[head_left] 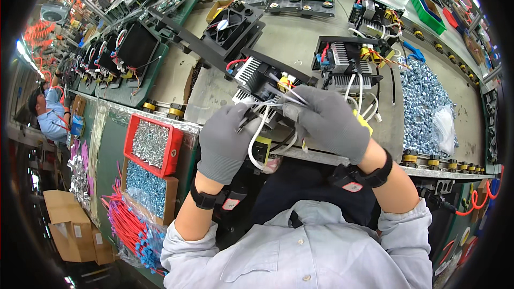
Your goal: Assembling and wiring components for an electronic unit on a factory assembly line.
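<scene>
Both my hands wear grey gloves and work just in front of an electronic unit with a finned heat sink (247, 73), a black frame and red and yellow wires. My right hand (329, 123) is closed on thin white cable ties (292, 95), whose ends stick out past its fingers. One strip runs across to my left hand (227, 139), whose fingers are pinched beside the unit; what they grip is partly hidden. A thick white cable (257, 142) loops down between my hands, next to a yellow-wrapped part (261, 150).
Similar units (342, 56) stand at the right, beside a heap of small metal fasteners (423, 101) and a plastic bag (443, 131). A black fan (223, 25) sits behind. At left are black units (134, 48) and a red bin (174, 152) of screws. Another person (51, 109) works far left.
</scene>
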A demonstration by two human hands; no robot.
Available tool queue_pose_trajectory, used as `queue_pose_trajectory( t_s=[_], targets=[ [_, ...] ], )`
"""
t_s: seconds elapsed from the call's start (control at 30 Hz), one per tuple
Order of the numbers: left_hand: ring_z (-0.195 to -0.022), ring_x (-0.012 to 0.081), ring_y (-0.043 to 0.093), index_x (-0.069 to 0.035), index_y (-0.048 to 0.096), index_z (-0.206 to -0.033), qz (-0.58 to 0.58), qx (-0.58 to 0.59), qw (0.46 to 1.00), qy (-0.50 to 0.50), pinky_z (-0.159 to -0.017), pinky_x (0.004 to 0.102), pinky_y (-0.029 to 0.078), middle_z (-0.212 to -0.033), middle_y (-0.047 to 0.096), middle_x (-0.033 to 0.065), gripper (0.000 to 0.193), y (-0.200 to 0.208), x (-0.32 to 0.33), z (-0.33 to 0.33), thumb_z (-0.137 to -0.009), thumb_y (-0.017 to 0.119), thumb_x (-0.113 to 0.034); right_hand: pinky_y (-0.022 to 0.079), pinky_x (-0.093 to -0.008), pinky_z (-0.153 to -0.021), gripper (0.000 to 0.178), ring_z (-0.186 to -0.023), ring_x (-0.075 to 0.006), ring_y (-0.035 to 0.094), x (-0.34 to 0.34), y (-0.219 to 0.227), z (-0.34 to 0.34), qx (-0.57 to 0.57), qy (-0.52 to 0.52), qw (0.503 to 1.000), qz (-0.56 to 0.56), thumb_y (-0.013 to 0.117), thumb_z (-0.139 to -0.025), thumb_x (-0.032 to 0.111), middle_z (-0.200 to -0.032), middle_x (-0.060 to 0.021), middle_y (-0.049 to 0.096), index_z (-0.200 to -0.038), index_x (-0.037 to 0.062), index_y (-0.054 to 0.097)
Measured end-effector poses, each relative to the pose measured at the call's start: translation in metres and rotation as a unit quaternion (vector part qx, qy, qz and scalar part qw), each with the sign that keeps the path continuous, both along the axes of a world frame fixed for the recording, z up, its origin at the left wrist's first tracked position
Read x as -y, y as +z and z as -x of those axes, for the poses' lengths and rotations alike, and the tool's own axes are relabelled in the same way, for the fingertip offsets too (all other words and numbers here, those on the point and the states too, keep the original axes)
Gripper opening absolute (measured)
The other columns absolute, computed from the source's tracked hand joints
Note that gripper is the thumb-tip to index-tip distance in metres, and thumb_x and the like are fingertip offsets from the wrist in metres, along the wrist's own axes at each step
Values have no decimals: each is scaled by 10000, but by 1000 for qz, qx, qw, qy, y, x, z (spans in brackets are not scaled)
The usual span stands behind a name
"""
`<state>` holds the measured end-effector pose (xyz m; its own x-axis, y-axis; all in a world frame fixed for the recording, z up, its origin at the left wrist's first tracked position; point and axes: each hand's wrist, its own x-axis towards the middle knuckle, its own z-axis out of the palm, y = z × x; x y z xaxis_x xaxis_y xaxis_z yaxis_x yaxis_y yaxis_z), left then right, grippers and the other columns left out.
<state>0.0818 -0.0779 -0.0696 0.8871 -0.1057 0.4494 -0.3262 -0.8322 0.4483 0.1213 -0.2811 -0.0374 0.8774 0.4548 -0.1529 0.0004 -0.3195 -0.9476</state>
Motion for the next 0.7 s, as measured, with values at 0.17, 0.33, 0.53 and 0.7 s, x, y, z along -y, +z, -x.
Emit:
queue_pose_trajectory(
  t_s=[0.17, 0.33, 0.53, 0.7],
  targets=[
    [-717, 260, 616, -34, 644, -1014, 67, -7, 998, -8, -615, 333, 486, -824, 619, 117, 300, -1, 0, -1, -749, 717, -153, 460, -390, -620, 202, -693, -329, 597, 0, 24, -6, 251, 13, 952, 173, 610, -787, 199, -707, -155, 601, -879, 24, 652],
    [-761, 240, 632, -10, 655, -1010, 124, -130, 984, 1, -671, 310, 494, -869, 636, 129, 297, 5, -2, 0, -741, 709, -123, 463, -416, -631, 194, -710, -356, 590, -5, 34, -17, 219, 36, 937, 272, 572, -735, 215, -706, -173, 596, -767, 37, 642],
    [-805, 198, 633, -10, 644, -1070, 202, -191, 961, -9, -732, 282, 487, -905, 634, 123, 341, 10, -4, -2, -746, 696, -105, 462, -417, -610, 268, -657, -355, 581, -9, 31, -26, 175, 70, 946, 265, 545, -743, 252, -659, -183, 581, -730, -3, 629],
    [-830, 178, 626, -9, 636, -1088, 196, -209, 958, -9, -750, 278, 482, -911, 621, 103, 360, 15, -3, -3, -743, 695, -94, 469, -398, -598, 283, -628, -343, 590, -15, 30, -27, 134, 58, 954, 261, 543, -742, 255, -647, -190, 586, -744, -8, 649]
  ],
)
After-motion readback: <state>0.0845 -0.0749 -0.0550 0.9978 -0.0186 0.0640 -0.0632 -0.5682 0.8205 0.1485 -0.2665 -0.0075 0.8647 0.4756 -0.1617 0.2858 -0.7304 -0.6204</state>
